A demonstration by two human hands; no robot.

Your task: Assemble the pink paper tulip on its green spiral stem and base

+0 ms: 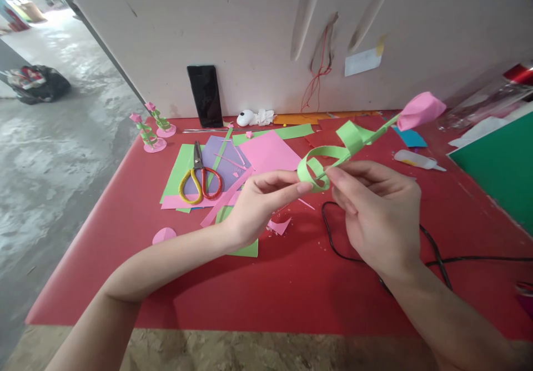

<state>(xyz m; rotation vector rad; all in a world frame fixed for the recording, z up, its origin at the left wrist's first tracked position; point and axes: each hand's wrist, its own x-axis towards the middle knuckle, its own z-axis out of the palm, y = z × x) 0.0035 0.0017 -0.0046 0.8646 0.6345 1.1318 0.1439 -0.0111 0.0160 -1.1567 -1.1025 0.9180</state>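
Observation:
A paper flower is held up above the table, its pink folded bud [421, 111] pointing to the upper right. Its green paper stem [381, 131] carries looped, curled green strips [322, 151] near the lower end. My right hand [377, 210] pinches the stem close to its bottom. Thumb and finger of my left hand [266, 199] grip the curled green strip at the lower left of the flower. Behind my left hand lie scissors [200, 176] with one yellow and one red handle, resting on pink, purple and green paper sheets [270, 151].
Two small finished paper flowers [147, 132] stand on pink round bases at the back left. A black phone [205, 96] leans on the wall. A glue bottle [418, 160], a black cable [353, 259] and a green board [499, 160] lie to the right. Pink scraps [280, 226] are scattered mid-table.

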